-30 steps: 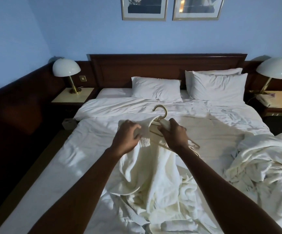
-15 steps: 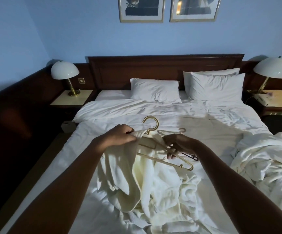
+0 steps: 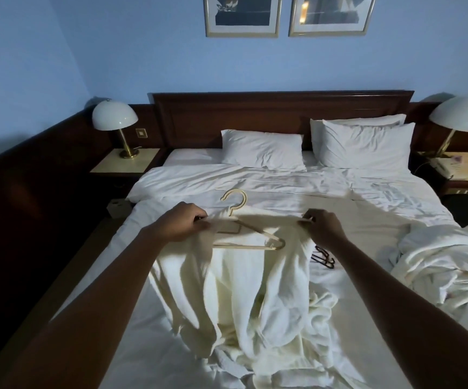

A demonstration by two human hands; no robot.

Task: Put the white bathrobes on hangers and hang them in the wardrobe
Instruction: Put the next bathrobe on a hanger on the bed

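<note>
The right hand (image 3: pixel 323 230) has swung out wide since a moment ago, stretching the bathrobe (image 3: pixel 235 279) between both pinching grips. The left hand (image 3: pixel 180 224) clutches cloth beside the cream hanger (image 3: pixel 248 234), whose hook rises just beyond; black hangers (image 3: pixel 324 256) lie under the right wrist.

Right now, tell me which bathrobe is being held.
The bathrobe in the middle of the bed, stretched between the left hand and right hand. The other bathrobe lies crumpled at the right, untouched.

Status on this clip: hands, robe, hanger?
Left hand grips bathrobe at hanger. Right hand pinches robe's far shoulder. Robe partly on hanger. Second robe waits on bed.
</note>
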